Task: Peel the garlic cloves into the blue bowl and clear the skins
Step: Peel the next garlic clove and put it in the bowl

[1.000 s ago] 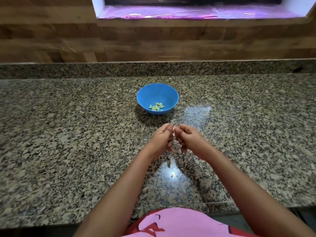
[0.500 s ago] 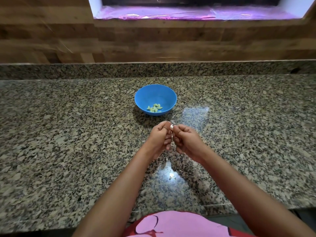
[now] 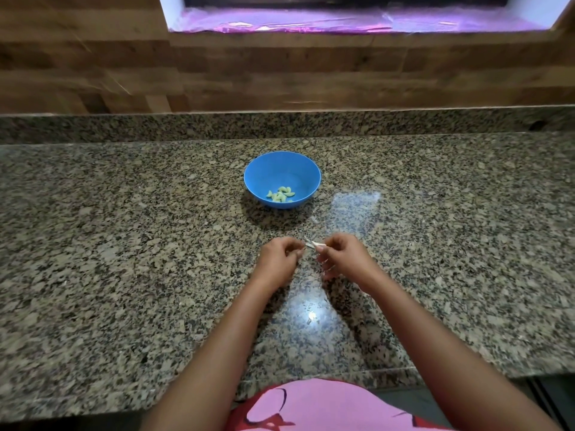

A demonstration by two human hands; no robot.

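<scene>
**Hands part, skin coming away**

Half a second ago the two hands were knuckle to knuckle; they have since drawn apart sideways, and a pale strip now spans the gap. The left hand (image 3: 280, 259) and right hand (image 3: 343, 259) work just on the near side of the blue bowl (image 3: 281, 168), low over the granite counter (image 3: 124, 275). All fingers on both hands are curled in tight. The right thumb and forefinger pinch the garlic clove (image 3: 319, 244); the left fingertips seem to nip the papery skin (image 3: 307, 242) pulled off it, though the piece is too small to be sure.

The clove's long axis runs hand to hand, parallel to the bowl's near rim, its narrow end toward the left hand.

This looks like mid-peel. Next, the skin wants stripping clear, then a short reach forward to drop the clove among the peeled cloves (image 3: 281, 194) in the bowl. A skin scrap (image 3: 314, 219) lies beside the bowl's near right, awaiting clearing.
</scene>
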